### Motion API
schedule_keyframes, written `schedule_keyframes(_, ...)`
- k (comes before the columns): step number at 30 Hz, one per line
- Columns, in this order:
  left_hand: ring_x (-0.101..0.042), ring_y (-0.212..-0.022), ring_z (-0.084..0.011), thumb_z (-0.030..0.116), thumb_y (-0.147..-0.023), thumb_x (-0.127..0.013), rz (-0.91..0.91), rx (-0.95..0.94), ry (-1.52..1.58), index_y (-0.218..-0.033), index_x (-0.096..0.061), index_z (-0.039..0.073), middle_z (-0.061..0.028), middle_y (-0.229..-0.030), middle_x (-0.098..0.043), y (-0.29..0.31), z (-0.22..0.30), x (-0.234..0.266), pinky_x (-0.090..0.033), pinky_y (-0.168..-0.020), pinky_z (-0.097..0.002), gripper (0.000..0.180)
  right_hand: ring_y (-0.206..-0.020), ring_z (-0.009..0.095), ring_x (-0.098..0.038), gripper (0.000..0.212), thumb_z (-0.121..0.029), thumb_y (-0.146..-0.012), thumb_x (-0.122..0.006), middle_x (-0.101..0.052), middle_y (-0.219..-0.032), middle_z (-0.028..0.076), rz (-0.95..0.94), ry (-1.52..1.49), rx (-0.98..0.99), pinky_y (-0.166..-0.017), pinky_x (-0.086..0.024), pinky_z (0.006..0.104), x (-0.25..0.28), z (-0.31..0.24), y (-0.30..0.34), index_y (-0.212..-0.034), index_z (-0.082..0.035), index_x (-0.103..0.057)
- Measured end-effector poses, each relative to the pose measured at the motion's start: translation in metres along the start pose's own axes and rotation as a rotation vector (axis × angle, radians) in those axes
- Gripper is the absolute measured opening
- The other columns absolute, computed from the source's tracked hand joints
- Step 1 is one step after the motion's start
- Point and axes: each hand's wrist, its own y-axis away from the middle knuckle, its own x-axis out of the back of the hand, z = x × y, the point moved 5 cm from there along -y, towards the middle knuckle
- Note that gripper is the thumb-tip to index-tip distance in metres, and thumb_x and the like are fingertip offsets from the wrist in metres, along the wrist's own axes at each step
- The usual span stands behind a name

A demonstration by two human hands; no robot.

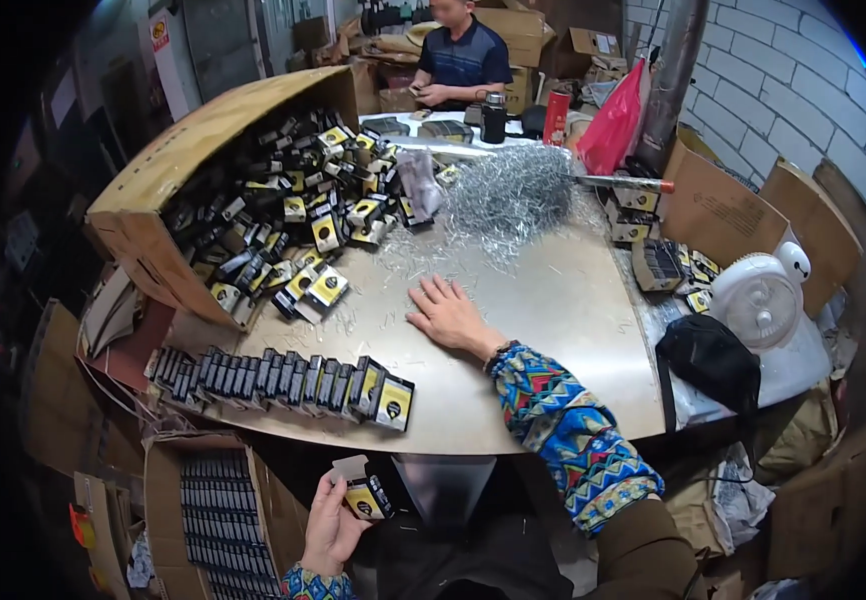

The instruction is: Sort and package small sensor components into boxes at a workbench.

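My left hand (329,528) is closed on a small black and yellow box (365,499), held low in front of the table's near edge. The box's pale end flap stands up. On the tabletop (573,300) my right hand (452,319) lies palm down with its fingers stretched out, among a few loose metal pins. Beyond its fingertips rises a heap of thin silvery metal pins (513,200). A row of similar small boxes (283,382) stands along the near left edge, leaning on one another.
A big carton (218,135) lies on its side at the left, spilling many small boxes (328,230). Below it, another carton (161,500) holds packed rows. At the right are a white fan (756,300) and a black bag (710,362). A person (465,55) sits across the table.
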Motion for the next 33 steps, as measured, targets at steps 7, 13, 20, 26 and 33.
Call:
schedule_keyframes(7,-0.062,-0.102,-0.0239,0.016,-0.099,-0.051,0.138,0.148,-0.156,-0.121,-0.050,0.014,-0.0065,-0.112,-0.060,0.007,-0.061,0.074,-0.057,-0.073,-0.0526,0.022,-0.143,0.038,-0.025,0.050,-0.035,-0.099,-0.049,-0.034,-0.151,0.022,-0.202,-0.490,-0.006,-0.115,-0.019,0.0534,0.030,-0.019,0.070,-0.140,-0.007,-0.046)
schedule_keyframes(13,-0.064,-0.086,-0.0135,0.005,-0.089,-0.062,0.060,0.314,-0.417,-0.110,-0.059,0.005,-0.0045,-0.099,-0.064,-0.003,-0.129,0.068,-0.056,-0.067,-0.0286,0.020,-0.141,0.040,-0.029,0.049,-0.037,-0.095,-0.055,-0.037,-0.149,0.021,-0.033,-0.251,-0.238,-0.115,-0.019,0.0541,0.054,-0.021,0.107,-0.138,-0.013,-0.051)
schedule_keyframes(20,-0.064,-0.084,-0.0124,0.002,-0.087,-0.064,0.010,0.303,-0.126,-0.106,-0.058,0.005,-0.0047,-0.098,-0.065,0.011,-0.147,0.022,-0.053,-0.068,-0.0253,0.020,-0.138,0.037,-0.035,0.041,-0.022,-0.097,-0.051,-0.044,-0.144,0.018,-0.008,-0.166,-0.175,-0.112,-0.028,0.0503,0.044,-0.117,0.145,-0.134,-0.004,-0.051)
schedule_keyframes(26,-0.064,-0.083,-0.0124,-0.001,-0.086,-0.063,0.115,0.301,-0.093,-0.108,-0.057,0.004,-0.0052,-0.098,-0.065,0.018,-0.150,0.020,-0.053,-0.069,-0.0244,0.023,-0.133,0.039,-0.041,0.043,-0.014,-0.095,-0.055,-0.044,-0.141,0.025,-0.121,-0.238,-0.120,-0.108,-0.037,0.0481,0.083,-0.164,0.184,-0.134,0.003,-0.047)
schedule_keyframes(33,-0.061,-0.090,-0.0114,0.000,-0.085,-0.064,0.094,0.233,-0.069,-0.113,-0.054,0.003,-0.0059,-0.103,-0.064,0.021,-0.149,0.027,-0.050,-0.075,-0.0227,0.031,-0.101,0.032,-0.063,0.034,0.009,-0.084,-0.052,-0.063,-0.115,0.017,-0.157,-0.784,-0.269,-0.085,-0.051,0.0338,0.112,-0.149,0.205,-0.115,-0.001,-0.063)
